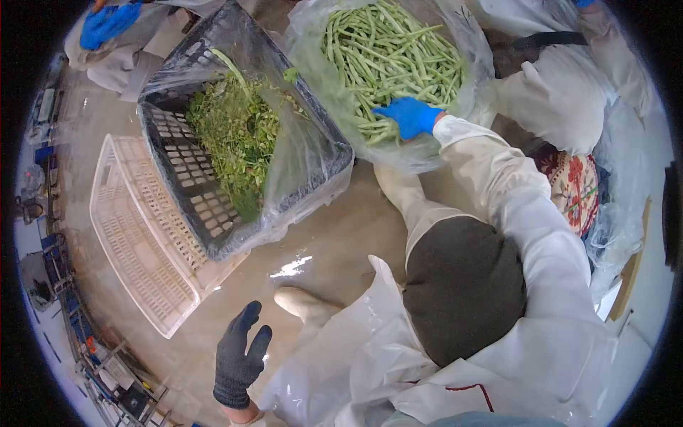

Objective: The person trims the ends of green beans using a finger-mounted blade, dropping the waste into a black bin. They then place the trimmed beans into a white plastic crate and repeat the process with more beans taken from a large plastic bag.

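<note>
My left hand (242,356), in a dark grey knitted glove, is raised over the wet floor. Its thumb and fingers are apart and nothing is between them. My right hand (409,117), in a blue glove, reaches to the lower part of a heap of green beans (398,57). One finger stretches out to the left over the beans; the other fingertips point down and are partly hidden. A clear plastic bag (306,43) surrounds the beans. To its left, a black crate (331,156) lined with plastic film contains leafy green and yellowish plant scraps (238,135).
A cream plastic basket (146,249) lies tilted against the black crate. My boots (306,304) and dark-covered knee (462,285) are below. Another person's blue-gloved hand (110,25) shows at the upper left. A person in white (562,92) sits at the right, beside a patterned cushion (573,188).
</note>
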`<action>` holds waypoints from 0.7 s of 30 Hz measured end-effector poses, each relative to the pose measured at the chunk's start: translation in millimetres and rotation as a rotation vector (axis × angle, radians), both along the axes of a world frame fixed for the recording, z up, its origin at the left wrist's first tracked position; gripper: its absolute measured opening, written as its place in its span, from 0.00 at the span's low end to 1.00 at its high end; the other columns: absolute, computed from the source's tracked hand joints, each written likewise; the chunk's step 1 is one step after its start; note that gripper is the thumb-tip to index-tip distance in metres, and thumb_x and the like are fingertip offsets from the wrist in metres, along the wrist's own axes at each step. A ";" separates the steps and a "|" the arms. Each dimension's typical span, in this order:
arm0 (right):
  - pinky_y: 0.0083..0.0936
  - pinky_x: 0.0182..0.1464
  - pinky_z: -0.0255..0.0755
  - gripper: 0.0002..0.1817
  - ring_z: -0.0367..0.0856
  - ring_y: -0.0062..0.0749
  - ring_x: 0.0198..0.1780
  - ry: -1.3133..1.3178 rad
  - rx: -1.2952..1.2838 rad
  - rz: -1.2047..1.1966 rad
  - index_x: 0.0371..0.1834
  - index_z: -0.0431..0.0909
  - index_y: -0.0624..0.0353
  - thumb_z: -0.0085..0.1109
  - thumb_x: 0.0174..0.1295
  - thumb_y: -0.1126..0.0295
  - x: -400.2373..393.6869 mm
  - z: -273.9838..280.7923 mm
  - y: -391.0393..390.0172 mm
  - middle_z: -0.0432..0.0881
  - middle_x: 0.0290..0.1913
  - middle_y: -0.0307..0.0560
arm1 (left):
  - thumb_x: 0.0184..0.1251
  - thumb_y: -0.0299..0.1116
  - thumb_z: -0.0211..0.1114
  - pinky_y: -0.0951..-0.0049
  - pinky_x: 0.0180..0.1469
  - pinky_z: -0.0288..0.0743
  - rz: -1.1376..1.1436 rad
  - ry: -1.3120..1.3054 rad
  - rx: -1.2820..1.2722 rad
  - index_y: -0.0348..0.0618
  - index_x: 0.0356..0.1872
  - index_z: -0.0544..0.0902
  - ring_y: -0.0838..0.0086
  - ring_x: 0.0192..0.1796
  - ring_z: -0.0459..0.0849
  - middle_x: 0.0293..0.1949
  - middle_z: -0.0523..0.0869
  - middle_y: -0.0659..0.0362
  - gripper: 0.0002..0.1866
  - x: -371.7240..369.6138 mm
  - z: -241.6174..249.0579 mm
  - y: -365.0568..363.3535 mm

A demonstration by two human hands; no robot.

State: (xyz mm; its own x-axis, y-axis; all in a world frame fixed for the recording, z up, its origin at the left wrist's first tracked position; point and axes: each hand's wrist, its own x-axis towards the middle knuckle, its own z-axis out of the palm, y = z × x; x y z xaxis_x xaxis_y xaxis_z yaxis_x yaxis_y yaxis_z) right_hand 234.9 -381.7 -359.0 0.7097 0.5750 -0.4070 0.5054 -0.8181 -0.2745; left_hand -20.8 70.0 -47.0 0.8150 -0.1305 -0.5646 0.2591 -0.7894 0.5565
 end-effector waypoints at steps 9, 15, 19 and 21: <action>0.46 0.52 0.75 0.53 0.80 0.59 0.50 -0.082 0.068 -0.179 0.71 0.62 0.47 0.72 0.33 0.63 0.6 -3.6 -0.5 0.78 0.53 0.65 | 0.64 0.30 0.66 0.65 0.57 0.74 -0.007 -0.021 -0.029 0.36 0.59 0.75 0.61 0.55 0.82 0.55 0.81 0.48 0.23 -0.8 -3.0 -3.4; 0.43 0.49 0.76 0.40 0.83 0.53 0.45 -0.358 0.389 -0.836 0.61 0.73 0.60 0.71 0.40 0.55 48.9 1.4 -44.0 0.84 0.44 0.60 | 0.63 0.31 0.67 0.65 0.58 0.74 0.020 -0.020 -0.030 0.36 0.59 0.75 0.61 0.55 0.82 0.55 0.81 0.48 0.24 -7.3 -6.5 6.4; 0.37 0.45 0.75 0.34 0.83 0.40 0.40 -0.302 0.834 -0.885 0.56 0.76 0.64 0.70 0.45 0.59 65.8 85.1 -51.3 0.86 0.41 0.55 | 0.63 0.31 0.67 0.66 0.58 0.73 0.000 -0.044 -0.042 0.36 0.60 0.75 0.62 0.57 0.81 0.55 0.81 0.48 0.24 -7.1 1.4 7.4; 0.34 0.44 0.74 0.31 0.82 0.34 0.39 -0.240 0.968 -0.958 0.55 0.77 0.64 0.70 0.47 0.61 69.7 115.7 -48.2 0.86 0.40 0.52 | 0.63 0.31 0.67 0.67 0.59 0.73 0.025 -0.020 0.003 0.36 0.60 0.75 0.62 0.57 0.81 0.56 0.81 0.48 0.24 -3.5 9.5 1.7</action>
